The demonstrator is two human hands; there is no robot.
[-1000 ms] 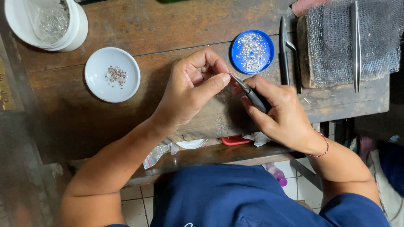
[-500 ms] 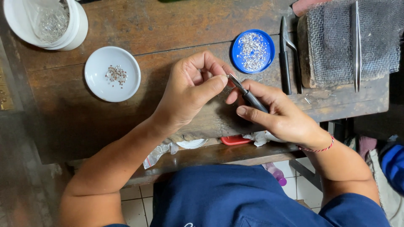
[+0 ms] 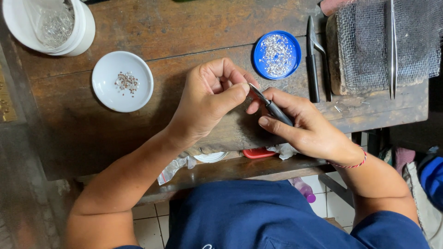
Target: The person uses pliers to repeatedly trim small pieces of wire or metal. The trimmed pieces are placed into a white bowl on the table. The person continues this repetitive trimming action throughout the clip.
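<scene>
My left hand (image 3: 210,99) rests on the wooden workbench (image 3: 175,32) with its fingers curled and thumb pressed to the fingertips; whatever it pinches is too small to see. My right hand (image 3: 304,127) grips slim dark-handled pliers (image 3: 272,107), whose tip meets the left thumb and forefinger. Just beyond the hands lies a blue lid (image 3: 277,54) full of tiny silver pieces. A white dish (image 3: 122,81) with a few small beads is to the left.
A white cup (image 3: 50,25) holding clear plastic and small metal bits stands at the far left corner. Black pliers (image 3: 315,60) lie beside a wire-mesh block (image 3: 364,46) with long tweezers (image 3: 392,46) on it. A lower shelf holds a red object (image 3: 258,153) and plastic scraps.
Both hands have shifted slightly left and nearer to me on the bench. The pliers' tip stays at the left fingertips.
</scene>
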